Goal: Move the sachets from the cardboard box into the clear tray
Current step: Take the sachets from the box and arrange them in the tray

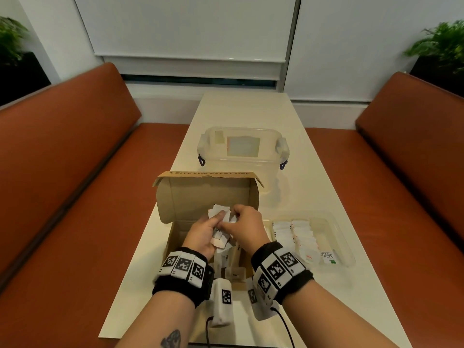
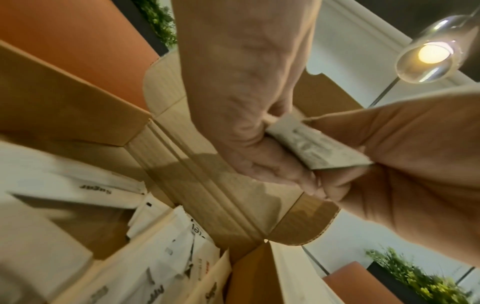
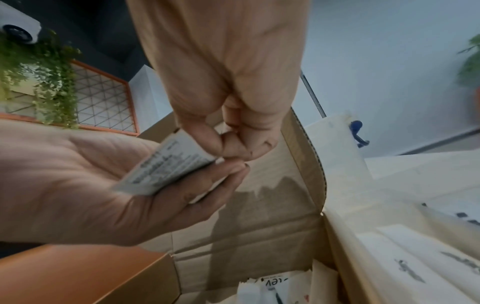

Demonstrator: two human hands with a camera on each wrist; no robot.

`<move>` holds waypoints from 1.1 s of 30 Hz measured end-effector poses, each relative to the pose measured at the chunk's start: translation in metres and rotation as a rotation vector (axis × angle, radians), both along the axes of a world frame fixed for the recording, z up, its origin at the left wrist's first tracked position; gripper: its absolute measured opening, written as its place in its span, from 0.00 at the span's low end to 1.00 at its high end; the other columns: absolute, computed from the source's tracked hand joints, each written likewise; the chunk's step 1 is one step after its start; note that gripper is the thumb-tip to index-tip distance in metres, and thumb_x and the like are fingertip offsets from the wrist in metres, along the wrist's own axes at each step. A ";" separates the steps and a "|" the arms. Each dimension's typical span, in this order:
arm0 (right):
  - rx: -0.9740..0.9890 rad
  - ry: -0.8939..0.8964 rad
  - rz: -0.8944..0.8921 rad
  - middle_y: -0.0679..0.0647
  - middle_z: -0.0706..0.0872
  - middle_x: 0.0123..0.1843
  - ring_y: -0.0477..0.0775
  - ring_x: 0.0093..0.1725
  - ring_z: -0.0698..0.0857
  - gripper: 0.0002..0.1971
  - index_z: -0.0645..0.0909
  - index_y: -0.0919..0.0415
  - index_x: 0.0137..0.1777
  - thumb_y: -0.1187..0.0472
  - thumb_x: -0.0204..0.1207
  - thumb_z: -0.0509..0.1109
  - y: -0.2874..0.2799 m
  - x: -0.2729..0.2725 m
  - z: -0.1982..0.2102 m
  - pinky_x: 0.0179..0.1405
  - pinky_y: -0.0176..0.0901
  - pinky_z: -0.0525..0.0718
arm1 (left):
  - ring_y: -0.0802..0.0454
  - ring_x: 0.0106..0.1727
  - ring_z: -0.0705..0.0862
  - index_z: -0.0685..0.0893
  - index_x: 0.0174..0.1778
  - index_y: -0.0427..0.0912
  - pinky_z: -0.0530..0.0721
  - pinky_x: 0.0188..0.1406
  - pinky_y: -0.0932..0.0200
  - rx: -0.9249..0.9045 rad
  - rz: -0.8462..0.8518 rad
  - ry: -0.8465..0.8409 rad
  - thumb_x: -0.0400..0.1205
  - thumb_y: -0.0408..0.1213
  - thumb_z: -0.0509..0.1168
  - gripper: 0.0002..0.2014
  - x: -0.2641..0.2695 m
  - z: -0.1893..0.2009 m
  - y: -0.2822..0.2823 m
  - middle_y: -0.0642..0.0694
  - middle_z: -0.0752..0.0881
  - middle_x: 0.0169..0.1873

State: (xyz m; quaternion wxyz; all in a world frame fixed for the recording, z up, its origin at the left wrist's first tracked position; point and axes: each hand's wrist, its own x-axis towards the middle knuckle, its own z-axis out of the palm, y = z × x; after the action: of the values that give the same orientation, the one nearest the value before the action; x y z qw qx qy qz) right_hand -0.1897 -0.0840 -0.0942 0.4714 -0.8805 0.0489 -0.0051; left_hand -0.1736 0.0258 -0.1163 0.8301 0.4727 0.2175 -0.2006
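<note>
Head view: my left hand (image 1: 203,234) holds bundle of sachets (image 1: 221,223) above open cardboard box (image 1: 173,237), fingers curled around it. My right hand (image 1: 244,226) pinches top of same bundle. More sachets lie loose in box. Clear tray (image 1: 347,257), just right of box on tabletop (image 1: 313,192), already half filled. Step, I judge: squaring bundle. Next: carry right, lay flat in free space.

White sachets (image 1: 221,222) with dark print sit in a plain brown cardboard box (image 1: 208,194) – its flap lettered black; cream counter (image 1: 301,197), rust-orange seats (image 1: 75,197), black wristbands (image 1: 180,277) with black-and-white square codes – green plants (image 1: 442,43).
</note>
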 end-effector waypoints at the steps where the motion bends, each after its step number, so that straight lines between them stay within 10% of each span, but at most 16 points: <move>1: 0.014 -0.002 -0.010 0.55 0.78 0.39 0.53 0.34 0.80 0.13 0.73 0.58 0.35 0.59 0.70 0.76 -0.002 0.000 -0.001 0.30 0.37 0.78 | 0.40 0.47 0.88 0.71 0.60 0.40 0.88 0.43 0.43 -0.002 0.004 0.000 0.80 0.34 0.68 0.15 0.001 0.000 -0.001 0.34 0.86 0.51; 6: 0.243 0.053 -0.094 0.54 0.82 0.40 0.53 0.30 0.88 0.06 0.76 0.56 0.41 0.62 0.78 0.69 -0.012 -0.001 0.000 0.27 0.36 0.85 | 0.44 0.34 0.89 0.74 0.69 0.29 0.90 0.29 0.53 -0.023 -0.039 -0.007 0.82 0.35 0.65 0.21 -0.002 -0.005 -0.004 0.33 0.87 0.45; 11: 0.361 0.078 -0.145 0.53 0.82 0.33 0.56 0.30 0.89 0.08 0.77 0.57 0.37 0.65 0.77 0.69 -0.024 -0.005 -0.004 0.40 0.52 0.91 | 0.41 0.43 0.87 0.75 0.69 0.32 0.89 0.39 0.48 0.003 -0.034 -0.015 0.83 0.28 0.62 0.18 -0.002 -0.012 -0.007 0.30 0.86 0.54; 17: 0.457 0.082 -0.132 0.56 0.82 0.30 0.49 0.26 0.82 0.09 0.76 0.63 0.36 0.70 0.72 0.74 -0.062 -0.020 -0.006 0.29 0.35 0.84 | 0.43 0.31 0.90 0.81 0.55 0.35 0.88 0.23 0.55 0.058 -0.012 -0.057 0.82 0.26 0.63 0.07 -0.008 -0.012 -0.016 0.34 0.89 0.41; 24: 0.243 0.114 -0.143 0.53 0.84 0.33 0.48 0.34 0.83 0.14 0.85 0.55 0.56 0.70 0.72 0.73 -0.132 -0.035 -0.013 0.37 0.32 0.83 | 0.44 0.38 0.89 0.80 0.55 0.35 0.90 0.28 0.55 0.053 -0.009 -0.090 0.83 0.26 0.62 0.07 -0.018 -0.014 -0.035 0.34 0.87 0.46; 33: -0.151 0.127 -0.147 0.48 0.85 0.29 0.39 0.28 0.81 0.10 0.81 0.55 0.32 0.69 0.70 0.74 -0.146 -0.037 -0.037 0.27 0.22 0.74 | 0.45 0.32 0.91 0.82 0.53 0.36 0.89 0.26 0.57 0.045 0.017 -0.088 0.82 0.27 0.63 0.06 -0.017 -0.020 -0.040 0.36 0.91 0.37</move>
State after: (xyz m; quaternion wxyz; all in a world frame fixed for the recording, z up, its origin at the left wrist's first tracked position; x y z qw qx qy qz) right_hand -0.2269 -0.2296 -0.1314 0.3980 -0.9062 0.1427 0.0123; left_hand -0.1901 -0.0140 -0.1364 0.8295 0.4980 0.1890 -0.1677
